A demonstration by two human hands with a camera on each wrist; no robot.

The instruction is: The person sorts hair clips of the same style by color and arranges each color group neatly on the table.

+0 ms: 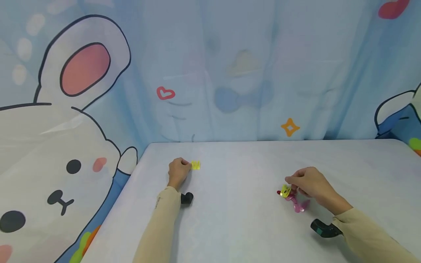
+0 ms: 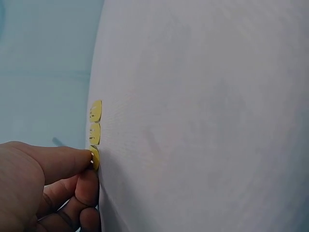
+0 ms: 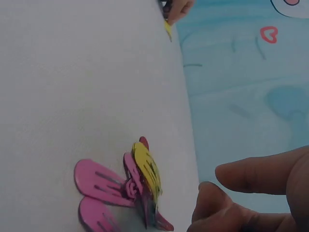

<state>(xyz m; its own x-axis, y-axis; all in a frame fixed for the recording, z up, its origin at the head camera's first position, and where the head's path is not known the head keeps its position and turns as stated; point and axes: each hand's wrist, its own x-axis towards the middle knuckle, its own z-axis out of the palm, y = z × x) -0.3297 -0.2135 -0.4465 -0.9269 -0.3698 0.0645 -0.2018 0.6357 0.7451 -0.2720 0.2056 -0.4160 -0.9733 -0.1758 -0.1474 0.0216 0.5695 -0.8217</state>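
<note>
At the far left of the table, my left hand point(image 1: 178, 172) pinches the nearest of three yellow snap hair clips point(image 1: 196, 165) lined up in a row. The left wrist view shows my thumb on that yellow hair clip point(image 2: 95, 158), with the other two point(image 2: 95, 122) just past it. My right hand point(image 1: 312, 184) hovers by a small pile of hair clips, thumb and forefinger apart, holding nothing. In that pile a yellow clip point(image 3: 147, 166) leans on top of pink clips point(image 3: 102, 181), and a red clip point(image 3: 143, 140) pokes out behind.
The white-covered table point(image 1: 236, 204) ends at a printed blue curtain point(image 1: 204, 65) along its back edge. Black wrist camera mounts point(image 1: 323, 229) stick out beside both sleeves, close over the table.
</note>
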